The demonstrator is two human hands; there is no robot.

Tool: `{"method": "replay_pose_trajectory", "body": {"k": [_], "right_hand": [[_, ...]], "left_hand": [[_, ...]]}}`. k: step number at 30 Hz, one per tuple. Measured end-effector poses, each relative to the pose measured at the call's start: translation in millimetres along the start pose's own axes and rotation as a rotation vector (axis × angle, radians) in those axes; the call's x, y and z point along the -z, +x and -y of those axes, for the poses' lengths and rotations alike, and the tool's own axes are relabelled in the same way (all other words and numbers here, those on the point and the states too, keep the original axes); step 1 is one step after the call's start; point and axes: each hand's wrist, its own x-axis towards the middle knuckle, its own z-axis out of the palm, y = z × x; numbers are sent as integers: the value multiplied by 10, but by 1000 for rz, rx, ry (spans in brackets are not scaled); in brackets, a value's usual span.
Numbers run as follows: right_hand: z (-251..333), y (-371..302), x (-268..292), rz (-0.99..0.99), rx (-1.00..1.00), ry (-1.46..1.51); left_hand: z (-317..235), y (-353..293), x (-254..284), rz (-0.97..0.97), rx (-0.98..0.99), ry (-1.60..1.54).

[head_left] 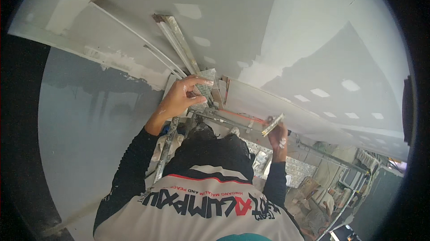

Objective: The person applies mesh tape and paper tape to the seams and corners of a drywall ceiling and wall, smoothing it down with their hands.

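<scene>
My left hand (175, 99) pinches a short piece of pale mesh tape (205, 84) between thumb and fingers, near the wall. White smears mark its fingertips. My right hand (278, 137) is lower and to the right, its fingers closed round a narrow flat tool (273, 125) with a pale, smeared face. The tool's exact kind is too small to tell. The two hands are well apart. Above them spreads a grey wall board (224, 12) with white filler patches (188, 11) and wide pale bands of compound.
Long pale strips (179, 46) lean on the wall behind my left hand. A scaffold tube (165, 151) stands below that arm, with a metal scaffold deck (298, 169) beneath me. Clutter (309, 191) lies lower right, beside scaffold rails (331, 158). A grey wall (89, 129) bounds the left.
</scene>
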Motion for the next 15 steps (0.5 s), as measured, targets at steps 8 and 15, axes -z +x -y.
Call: {"method": "replay_pose_trajectory", "body": {"k": [8,15], "right_hand": [[-463,224,-495,-16,-236,-371],[-203,-308,-1761,434,-186,-578]], "left_hand": [[32,34,-30,25,83,-75],[-25,-99,10,-11,143,-151]]}}
